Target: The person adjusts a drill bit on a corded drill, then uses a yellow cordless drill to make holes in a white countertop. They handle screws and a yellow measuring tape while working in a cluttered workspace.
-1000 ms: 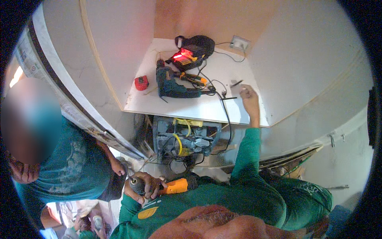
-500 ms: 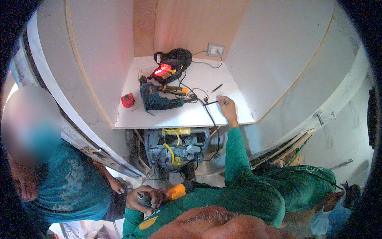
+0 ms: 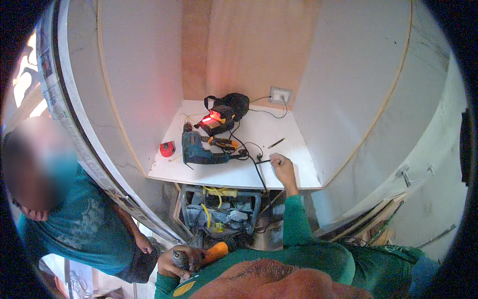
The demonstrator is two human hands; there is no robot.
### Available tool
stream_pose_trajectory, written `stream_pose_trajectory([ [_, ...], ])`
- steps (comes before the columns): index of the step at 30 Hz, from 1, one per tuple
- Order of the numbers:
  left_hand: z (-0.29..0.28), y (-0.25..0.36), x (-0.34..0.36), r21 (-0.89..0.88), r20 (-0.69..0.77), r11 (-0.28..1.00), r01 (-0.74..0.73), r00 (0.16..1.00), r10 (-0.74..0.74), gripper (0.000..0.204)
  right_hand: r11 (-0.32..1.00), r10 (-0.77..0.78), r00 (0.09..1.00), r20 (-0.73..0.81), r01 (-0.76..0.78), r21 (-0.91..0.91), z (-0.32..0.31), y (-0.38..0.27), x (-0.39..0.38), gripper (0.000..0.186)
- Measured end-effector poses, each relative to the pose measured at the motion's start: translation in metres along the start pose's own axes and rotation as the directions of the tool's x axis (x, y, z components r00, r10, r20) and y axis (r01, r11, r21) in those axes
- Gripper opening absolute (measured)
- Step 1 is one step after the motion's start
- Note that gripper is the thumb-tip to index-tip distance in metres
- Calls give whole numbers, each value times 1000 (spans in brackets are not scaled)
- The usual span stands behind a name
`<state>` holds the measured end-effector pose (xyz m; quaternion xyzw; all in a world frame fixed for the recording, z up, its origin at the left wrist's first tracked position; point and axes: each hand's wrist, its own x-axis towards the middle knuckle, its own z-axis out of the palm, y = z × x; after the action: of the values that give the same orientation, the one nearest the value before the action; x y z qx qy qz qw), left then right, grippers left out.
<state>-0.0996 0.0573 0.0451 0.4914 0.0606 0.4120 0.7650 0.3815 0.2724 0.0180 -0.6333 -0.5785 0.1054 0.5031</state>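
Observation:
My right hand is at the front right of a white shelf, with fingers pinched at the end of a thin dark rod. It may be a bit or a cable end; I cannot make out which. Just behind lies a pencil. Low against my green shirt, my left hand is wrapped round a drill with a grey chuck facing up and an orange part beside it. Left of my right hand, a blue corded drill lies on its side on the shelf.
Near the corded drill are orange-handled pliers, a red tape measure and a black tool with a glowing red light. A plug sits in the wall socket. A framed machine stands under the shelf. Another person stands at left.
The whole scene sits lower in the picture as my head view has tilted up. My right hand stays at the rod, and my left hand keeps hold of the drill.

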Motion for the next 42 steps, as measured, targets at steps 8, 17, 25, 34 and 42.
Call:
stream_pose_trajectory([
  [8,21,-13,8,66,-100,954,292,953,-284,45,973,-65,983,174,102,-209,-19,-9,-1,28],
  [17,19,-21,19,208,41,914,349,930,-365,45,674,112,961,252,112,-730,-34,26,-10,76],
  [25,14,-41,11,197,143,942,272,942,-302,46,678,177,951,252,68,-732,-38,-5,-12,80],
  [34,38,-47,6,135,69,982,134,987,-145,48,650,97,958,270,144,-746,-37,21,-26,81],
  [42,52,-66,-12,94,-95,996,-10,995,19,41,791,151,913,379,119,-600,-67,-4,1,65],
])
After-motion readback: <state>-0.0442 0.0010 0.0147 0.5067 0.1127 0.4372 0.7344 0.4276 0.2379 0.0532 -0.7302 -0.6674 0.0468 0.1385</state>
